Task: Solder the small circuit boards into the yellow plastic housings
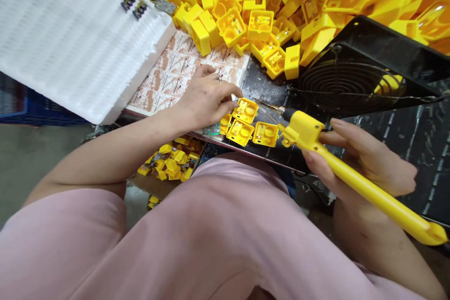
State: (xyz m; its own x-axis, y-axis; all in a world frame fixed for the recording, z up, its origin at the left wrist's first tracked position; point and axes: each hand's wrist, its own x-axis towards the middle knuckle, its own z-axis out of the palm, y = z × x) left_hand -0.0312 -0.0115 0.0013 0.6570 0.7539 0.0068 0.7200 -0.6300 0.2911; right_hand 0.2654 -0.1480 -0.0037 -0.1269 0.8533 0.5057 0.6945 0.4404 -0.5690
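My left hand [207, 96] rests at the near edge of the bench, thumb and forefinger pinched at the left corner of a small open yellow plastic case [246, 110]. More such cases sit close by: one case [240, 132] just in front, another case [266, 134] to its right. Beside my left thumb lies a green circuit board [212, 129], partly covered. In my right hand [372, 159] is a yellow soldering iron [390, 204], its fingers wrapped around the body. The iron's metal tip points left, close to the pinched case; whether they touch I cannot tell.
A big heap of yellow cases [232, 26] fills the back of the bench. To the right stands a black fan [337, 84] with a wire guard. A white foam tray [70, 42] carries small dark parts at the left. Below the bench edge, a box holds yellow pieces [172, 166].
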